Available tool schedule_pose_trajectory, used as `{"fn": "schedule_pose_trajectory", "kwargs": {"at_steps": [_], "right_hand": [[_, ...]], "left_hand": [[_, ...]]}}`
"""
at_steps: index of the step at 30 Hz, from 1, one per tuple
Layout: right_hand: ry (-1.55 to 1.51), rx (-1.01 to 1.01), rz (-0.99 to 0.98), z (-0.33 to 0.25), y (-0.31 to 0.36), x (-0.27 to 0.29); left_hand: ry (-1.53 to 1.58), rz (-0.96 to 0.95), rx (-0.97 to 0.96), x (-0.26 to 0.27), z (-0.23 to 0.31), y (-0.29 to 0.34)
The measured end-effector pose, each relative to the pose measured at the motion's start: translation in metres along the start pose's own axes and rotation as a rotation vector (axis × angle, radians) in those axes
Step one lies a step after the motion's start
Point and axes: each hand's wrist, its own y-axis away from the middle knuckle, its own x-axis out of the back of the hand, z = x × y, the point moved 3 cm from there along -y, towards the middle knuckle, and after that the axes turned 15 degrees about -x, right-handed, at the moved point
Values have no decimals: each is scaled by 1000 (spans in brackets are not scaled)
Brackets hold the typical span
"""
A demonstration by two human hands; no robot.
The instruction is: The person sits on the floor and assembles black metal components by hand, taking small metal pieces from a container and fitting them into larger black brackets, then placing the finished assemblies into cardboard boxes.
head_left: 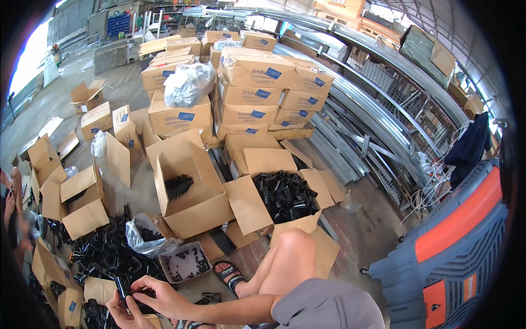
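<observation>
Low at the left of the head view, both my hands meet at one glossy black tubular part point(123, 285). My left hand point(129, 317) grips its lower end between thumb and fingers. From the right, my right hand point(159, 296) has its fingers closed against the part's side; whether a smaller piece sits in them is hidden. Beyond the hands spreads a heap of similar black parts point(107, 247) on the floor. A shallow bin point(204, 270) with small black pieces stands just past my right hand, beside a clear plastic bag point(143, 248).
An open carton point(249, 211) full of black parts stands ahead, next to a taller open carton point(197, 216) holding a few. Stacked closed boxes point(253, 74) rise behind. Metal bars lie at the right, near a grey-orange plastic case point(438, 241). Another person's arm point(16, 189) shows at far left.
</observation>
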Motion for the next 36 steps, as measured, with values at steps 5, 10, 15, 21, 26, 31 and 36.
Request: {"fn": "schedule_pose_trajectory", "kwargs": {"at_steps": [5, 10, 15, 21, 26, 31, 36], "right_hand": [[-32, -56, -38, 2, -3, -4], [130, 31, 68, 2, 0, 2], [227, 137, 173, -9, 8, -2], [289, 258, 226, -1, 4, -6], [277, 303, 267, 8, -2, -9], [48, 137, 209, 4, 3, -10], [88, 156, 209, 8, 5, -10]], "left_hand": [[-60, -20, -12, 0, 7, -4], [-42, -15, 31, 0, -4, 1], [-43, -32, 27, 2, 0, 1], [-31, -9, 58, -1, 6, 1], [-33, -12, 41, -2, 8, 1], [-42, -7, 65, 1, 4, 3], [-74, -14, 40, -2, 9, 2]]}}
